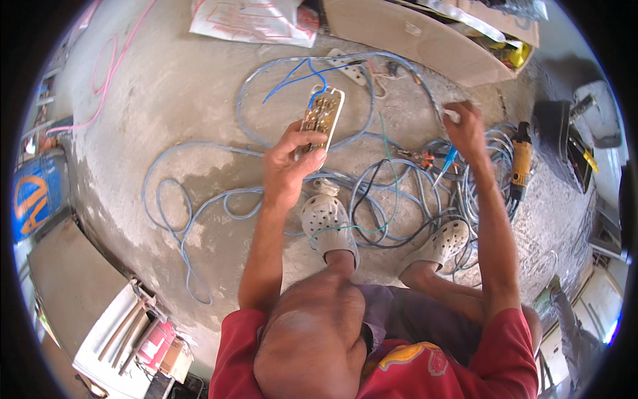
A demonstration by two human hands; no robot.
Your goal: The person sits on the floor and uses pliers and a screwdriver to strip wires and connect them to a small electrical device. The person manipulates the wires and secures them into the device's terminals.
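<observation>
Your left hand (292, 159) has its grip wrapped around an opened socket strip (325, 114), held up above the floor (199, 86) with its metal insides showing and blue wires (292, 82) trailing from its far end. Your right hand (470, 133) has its grip curled on a blue screwdriver (450, 158), tip pointing down, above a tangle of cable (415, 187). Orange-handled pliers (423, 159) lie just left of the screwdriver.
</observation>
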